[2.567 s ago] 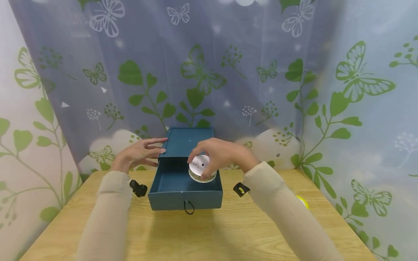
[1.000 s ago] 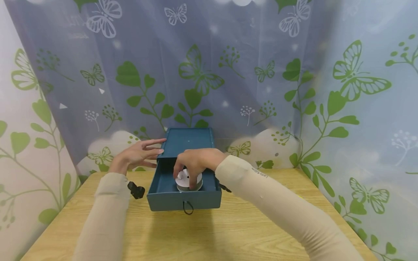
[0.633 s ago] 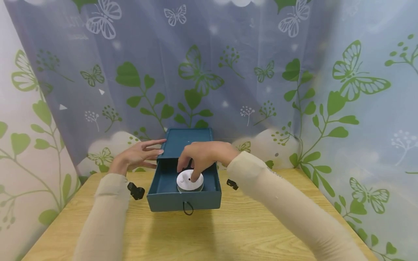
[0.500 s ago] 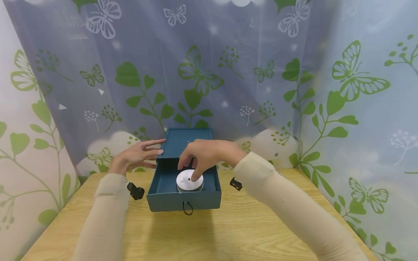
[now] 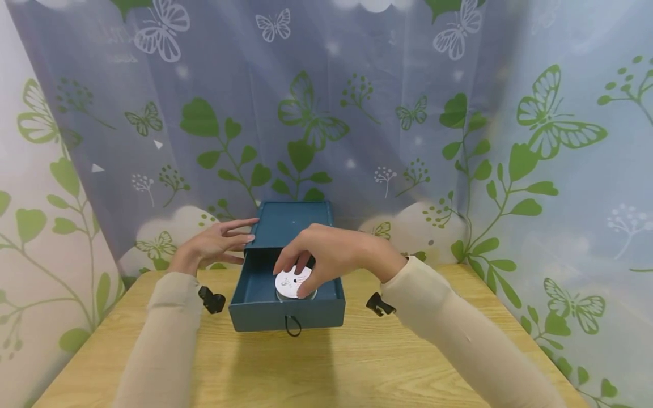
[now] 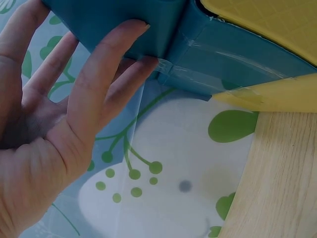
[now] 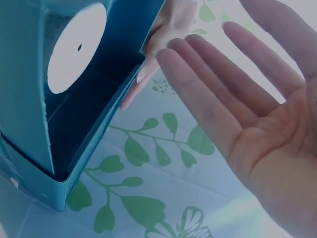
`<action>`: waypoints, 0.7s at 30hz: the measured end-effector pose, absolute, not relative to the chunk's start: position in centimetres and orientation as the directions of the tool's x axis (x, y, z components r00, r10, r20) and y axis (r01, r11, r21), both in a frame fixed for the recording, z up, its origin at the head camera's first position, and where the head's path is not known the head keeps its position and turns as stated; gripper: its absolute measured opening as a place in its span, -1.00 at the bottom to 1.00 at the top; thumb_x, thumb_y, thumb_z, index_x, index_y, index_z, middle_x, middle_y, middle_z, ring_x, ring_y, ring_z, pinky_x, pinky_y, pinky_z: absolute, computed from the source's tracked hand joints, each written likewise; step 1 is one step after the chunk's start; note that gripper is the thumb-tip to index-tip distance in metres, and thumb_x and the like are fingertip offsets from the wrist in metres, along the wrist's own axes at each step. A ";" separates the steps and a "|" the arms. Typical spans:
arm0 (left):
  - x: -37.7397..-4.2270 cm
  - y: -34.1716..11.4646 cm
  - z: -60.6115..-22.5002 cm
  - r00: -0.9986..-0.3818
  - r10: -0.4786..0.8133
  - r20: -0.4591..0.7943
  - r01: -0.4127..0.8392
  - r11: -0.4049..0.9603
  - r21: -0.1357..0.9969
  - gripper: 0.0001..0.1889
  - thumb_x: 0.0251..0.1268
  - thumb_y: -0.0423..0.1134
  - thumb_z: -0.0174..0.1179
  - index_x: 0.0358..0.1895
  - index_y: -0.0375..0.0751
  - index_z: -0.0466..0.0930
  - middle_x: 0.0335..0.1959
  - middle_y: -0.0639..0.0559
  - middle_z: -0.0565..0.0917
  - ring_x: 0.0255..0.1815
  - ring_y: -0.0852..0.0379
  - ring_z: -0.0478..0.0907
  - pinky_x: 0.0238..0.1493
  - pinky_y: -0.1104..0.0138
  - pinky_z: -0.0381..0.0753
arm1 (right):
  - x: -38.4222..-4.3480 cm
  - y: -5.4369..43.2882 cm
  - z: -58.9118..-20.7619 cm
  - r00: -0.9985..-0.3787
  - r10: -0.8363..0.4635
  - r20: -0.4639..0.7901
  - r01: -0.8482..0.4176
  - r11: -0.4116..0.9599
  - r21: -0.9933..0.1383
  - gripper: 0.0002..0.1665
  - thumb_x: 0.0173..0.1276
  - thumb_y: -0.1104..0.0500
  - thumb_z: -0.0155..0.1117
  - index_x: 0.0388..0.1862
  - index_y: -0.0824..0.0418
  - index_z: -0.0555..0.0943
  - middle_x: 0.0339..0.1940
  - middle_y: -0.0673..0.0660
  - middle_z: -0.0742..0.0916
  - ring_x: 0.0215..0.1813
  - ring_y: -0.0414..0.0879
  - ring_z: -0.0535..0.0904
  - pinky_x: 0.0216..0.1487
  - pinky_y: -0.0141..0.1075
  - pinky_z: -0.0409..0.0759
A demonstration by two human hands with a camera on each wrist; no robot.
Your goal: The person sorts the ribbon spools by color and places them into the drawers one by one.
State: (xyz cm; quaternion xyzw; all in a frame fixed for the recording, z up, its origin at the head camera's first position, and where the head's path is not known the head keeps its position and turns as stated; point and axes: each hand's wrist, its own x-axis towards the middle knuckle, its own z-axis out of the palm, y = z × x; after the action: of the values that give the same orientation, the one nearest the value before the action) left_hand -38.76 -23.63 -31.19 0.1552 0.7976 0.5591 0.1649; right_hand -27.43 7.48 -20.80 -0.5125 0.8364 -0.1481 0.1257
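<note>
A blue box (image 5: 293,218) stands at the back of the table with its drawer (image 5: 260,316) pulled out, a black loop (image 5: 293,334) on its front. Inside the drawer lies a white round spool (image 5: 287,281) with a small centre hole. My right hand (image 5: 336,255) is over the drawer, its fingers overlapping the spool in the head view; in the right wrist view the fingers are straight and apart from the spool (image 7: 77,49). My left hand (image 5: 211,243), fingers spread, rests its fingertips against the left side of the box.
The box and drawer stand on a light wooden table (image 5: 388,362). Behind it hangs a blue curtain (image 5: 357,51) printed with leaves and butterflies. In the left wrist view a yellow quilted surface (image 6: 272,27) borders the blue box wall.
My right hand has lowered the spool into the drawer and let go of it. Since then the wrist has shifted right. My left hand has stayed at the box.
</note>
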 end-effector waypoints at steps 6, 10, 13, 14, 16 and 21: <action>-38.7 -23.6 -31.2 -0.896 0.436 -0.088 0.068 0.330 0.942 -0.21 0.55 -0.01 0.20 0.70 0.15 0.01 0.71 -0.29 -0.06 0.67 -0.45 -0.03 0.47 -0.19 0.48 | -25.9 8.0 -21.7 -0.392 -0.920 -0.011 -0.837 0.362 -0.411 -0.50 0.26 0.20 0.58 0.19 0.12 0.72 0.14 0.05 0.80 0.07 -0.15 0.76 0.01 -0.48 0.74; -38.8 -23.9 -31.3 -0.896 0.437 -0.085 0.070 0.327 0.942 -0.21 0.56 -0.01 0.18 0.70 0.14 -0.02 0.72 -0.29 -0.09 0.68 -0.46 -0.07 0.49 -0.21 0.43 | -25.3 8.3 -22.7 -0.366 -0.930 0.005 -0.844 0.330 -0.424 -0.51 0.27 0.22 0.56 0.18 0.18 0.71 0.11 0.10 0.81 0.05 -0.11 0.78 -0.01 -0.49 0.74; -38.8 -24.0 -31.3 -0.897 0.434 -0.081 0.074 0.330 0.941 -0.20 0.55 0.00 0.19 0.70 0.13 -0.02 0.72 -0.30 -0.09 0.67 -0.47 -0.06 0.48 -0.21 0.45 | -24.9 8.4 -23.8 -0.361 -0.933 -0.002 -0.840 0.326 -0.434 -0.51 0.27 0.22 0.56 0.19 0.22 0.71 0.09 0.14 0.81 0.04 -0.10 0.78 0.00 -0.50 0.74; -38.8 -24.0 -31.3 -0.898 0.433 -0.080 0.076 0.331 0.940 -0.20 0.55 0.00 0.19 0.70 0.13 -0.02 0.71 -0.30 -0.08 0.67 -0.47 -0.04 0.47 -0.21 0.46 | -24.8 8.5 -24.1 -0.368 -0.930 -0.007 -0.834 0.334 -0.440 -0.51 0.27 0.22 0.56 0.18 0.22 0.71 0.08 0.14 0.81 0.04 -0.12 0.78 0.01 -0.51 0.73; -38.8 -23.9 -31.3 -0.898 0.433 -0.083 0.075 0.334 0.939 -0.20 0.54 0.00 0.20 0.70 0.14 -0.01 0.71 -0.30 -0.07 0.67 -0.47 -0.03 0.46 -0.19 0.48 | -24.6 8.7 -24.7 -0.384 -0.923 -0.008 -0.827 0.348 -0.442 -0.52 0.26 0.23 0.56 0.17 0.22 0.72 0.04 0.13 0.82 0.03 -0.14 0.77 0.02 -0.54 0.71; -38.8 -23.7 -31.2 -0.895 0.438 -0.084 0.079 0.341 0.937 -0.20 0.55 0.00 0.19 0.70 0.14 -0.02 0.72 -0.30 -0.08 0.67 -0.46 -0.03 0.46 -0.18 0.48 | -23.6 8.7 -26.1 -0.412 -0.911 0.008 -0.854 0.383 -0.353 -0.56 0.26 0.20 0.57 0.12 0.18 0.74 -0.08 0.09 0.83 -0.07 -0.23 0.76 -0.01 -0.60 0.67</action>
State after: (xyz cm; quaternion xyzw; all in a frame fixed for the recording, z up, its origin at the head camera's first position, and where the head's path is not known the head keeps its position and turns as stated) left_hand -38.77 -23.70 -31.25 0.1610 0.8024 0.5511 0.1627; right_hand -23.64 8.72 -26.09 -0.5340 0.8263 -0.1528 0.0938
